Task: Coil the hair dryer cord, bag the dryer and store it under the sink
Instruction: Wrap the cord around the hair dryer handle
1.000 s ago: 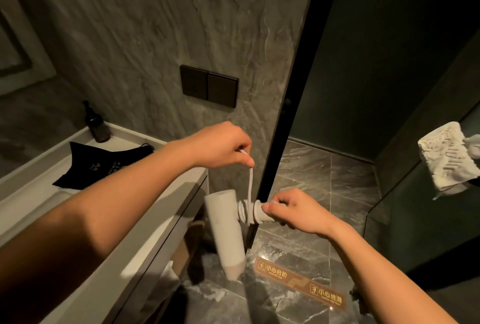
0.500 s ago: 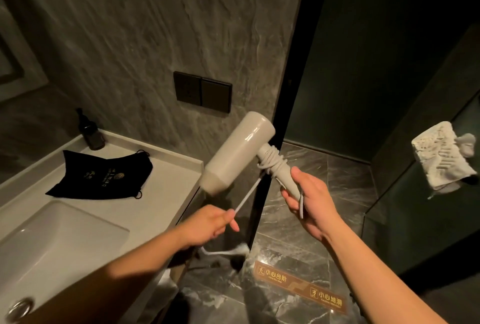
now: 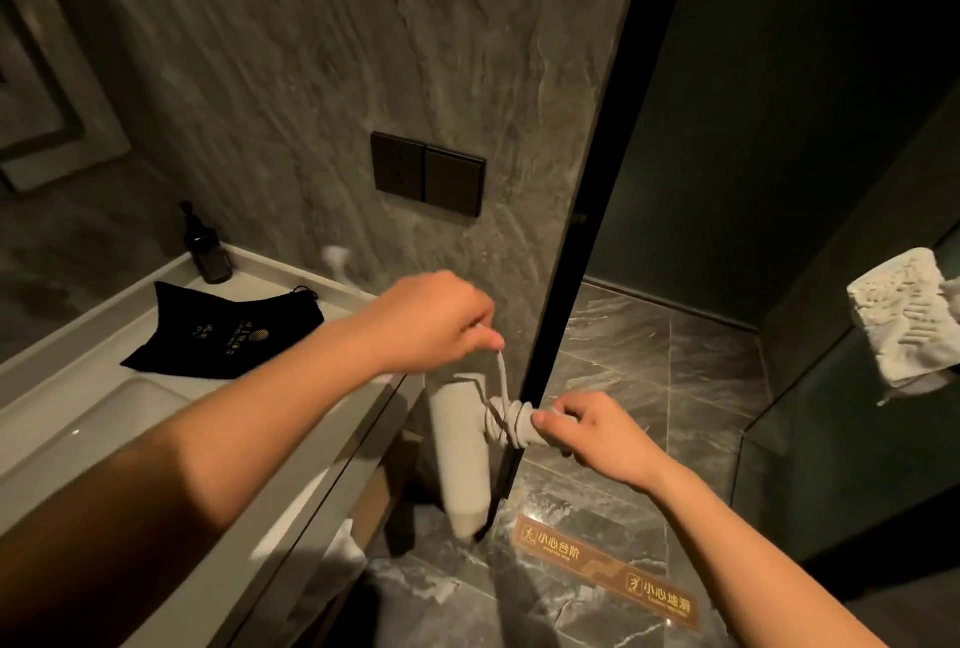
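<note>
A white hair dryer (image 3: 460,450) hangs in mid-air with its barrel pointing down, to the right of the counter. My right hand (image 3: 592,432) grips its handle, which points sideways toward me. The white cord (image 3: 506,413) is wound in several loops around the handle near the barrel. My left hand (image 3: 441,320) pinches the free stretch of cord just above the dryer and holds it taut. The blurred plug end (image 3: 335,258) swings behind my left hand. A black drawstring bag (image 3: 223,335) lies flat on the white counter (image 3: 104,351).
The sink basin (image 3: 88,434) sits at the left of the counter, with a dark pump bottle (image 3: 208,252) at the back. A black glass-door frame (image 3: 571,211) stands right behind the dryer. A folded towel (image 3: 904,315) hangs at right. A floor warning strip (image 3: 608,567) lies below.
The dryer has swung from barrel-up to barrel-down. My left hand rose from below the dryer to above it, carrying the cord around the handle. More loops sit on the handle.
</note>
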A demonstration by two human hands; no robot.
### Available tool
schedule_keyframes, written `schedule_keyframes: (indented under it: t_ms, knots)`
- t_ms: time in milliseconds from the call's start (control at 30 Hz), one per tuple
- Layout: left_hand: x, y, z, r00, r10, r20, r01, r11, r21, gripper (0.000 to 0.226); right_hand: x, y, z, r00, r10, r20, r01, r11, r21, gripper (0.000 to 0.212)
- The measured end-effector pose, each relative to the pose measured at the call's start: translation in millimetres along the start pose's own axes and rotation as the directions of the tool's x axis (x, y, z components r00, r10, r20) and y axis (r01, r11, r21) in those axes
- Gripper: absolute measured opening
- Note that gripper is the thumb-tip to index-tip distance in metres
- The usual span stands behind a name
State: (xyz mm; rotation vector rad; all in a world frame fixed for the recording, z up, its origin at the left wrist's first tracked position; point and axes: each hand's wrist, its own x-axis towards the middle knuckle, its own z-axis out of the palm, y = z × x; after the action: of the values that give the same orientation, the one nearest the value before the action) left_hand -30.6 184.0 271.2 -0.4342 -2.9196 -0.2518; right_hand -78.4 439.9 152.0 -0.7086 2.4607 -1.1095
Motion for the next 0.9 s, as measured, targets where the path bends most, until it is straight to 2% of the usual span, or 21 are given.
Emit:
schedule_keyframes:
  t_ms: [100, 167, 233, 333, 367, 433, 467, 500, 567, 633, 667, 733, 800, 867, 900]
  knots:
    - [19.6, -23.0, -0.7, 0.998, -0.063, 0.025, 0.066, 0.989, -0.135, 0.036, -8.5, -13.5, -8.4, 0.969, -0.041, 0.244, -0.018, 0.972, 0.235, 0.043]
    - [25.5, -36.4, 10.4, 0.994, -0.095, 0.047, 0.106, 0.936, -0.336, 0.034, -13.0, -23.4, -15.8, 0.942, -0.083, 0.326, -0.04, 0.935, 0.353, 0.038]
    - [25.6, -48.9, 26.0, 0.987, -0.133, 0.087, 0.159, 0.849, -0.503, 0.033, -15.6, -32.7, -22.4, 0.925, -0.118, 0.36, -0.078, 0.871, 0.485, 0.042]
    - [20.2, -51.1, 62.3, 0.953, -0.189, 0.235, 0.297, 0.723, -0.624, 0.028, -17.3, -45.0, -30.3, 0.929, -0.19, 0.318, -0.081, 0.734, 0.675, 0.036]
    - [17.3, -45.8, 79.0, 0.925, -0.228, 0.304, 0.378, 0.648, -0.662, 0.026, -17.7, -48.6, -31.5, 0.94, -0.2, 0.275, -0.066, 0.687, 0.723, 0.032]
    - [3.9, -28.7, 113.3, 0.857, -0.274, 0.436, 0.514, 0.405, -0.756, 0.041, -17.2, -54.0, -31.2, 0.971, -0.174, 0.164, -0.024, 0.612, 0.79, 0.029]
    - [-6.3, -19.0, 128.6, 0.853, -0.254, 0.456, 0.52, 0.326, -0.79, 0.049, -15.8, -55.2, -30.1, 0.986, -0.127, 0.104, -0.011, 0.581, 0.814, 0.029]
    - [-17.8, -10.3, 139.7, 0.863, -0.225, 0.453, 0.503, 0.303, -0.809, 0.053, -13.5, -55.8, -28.6, 0.997, -0.063, 0.044, -0.002, 0.557, 0.831, 0.029]
    - [-42.6, 2.3, 150.6, 0.894, -0.188, 0.407, 0.449, 0.365, -0.816, 0.052, -6.6, -52.4, -26.4, 0.991, 0.089, -0.098, 0.028, 0.585, 0.81, 0.03]
    - [-59.9, 7.2, 149.7, 0.907, -0.184, 0.378, 0.42, 0.453, -0.786, 0.047, 3.7, -43.8, -23.7, 0.939, 0.224, -0.262, 0.021, 0.722, 0.692, 0.038]
    - [-64.0, 7.0, 146.3, 0.908, -0.189, 0.374, 0.419, 0.459, -0.783, 0.043, 8.7, -38.0, -21.4, 0.904, 0.26, -0.339, 0.0, 0.793, 0.609, 0.044]
    - [-64.3, 6.7, 130.9, 0.916, -0.187, 0.355, 0.395, 0.58, -0.713, 0.034, 14.7, -27.1, -13.9, 0.85, 0.254, -0.462, -0.035, 0.902, 0.431, 0.054]
    - [-59.5, 6.8, 107.8, 0.924, -0.142, 0.356, 0.327, 0.777, -0.538, 0.024, 14.5, -17.7, -3.8, 0.83, 0.2, -0.52, -0.075, 0.965, 0.251, 0.059]
    - [-54.1, 8.6, 79.7, 0.942, -0.096, 0.32, 0.205, 0.922, -0.328, 0.022, 13.3, -8.0, 6.4, 0.851, 0.174, -0.495, -0.135, 0.984, 0.114, 0.056]
    - [-50.8, 9.3, 63.1, 0.957, -0.086, 0.278, 0.156, 0.958, -0.241, 0.023, 12.7, -5.0, 10.8, 0.872, 0.165, -0.461, -0.158, 0.986, 0.053, 0.052]
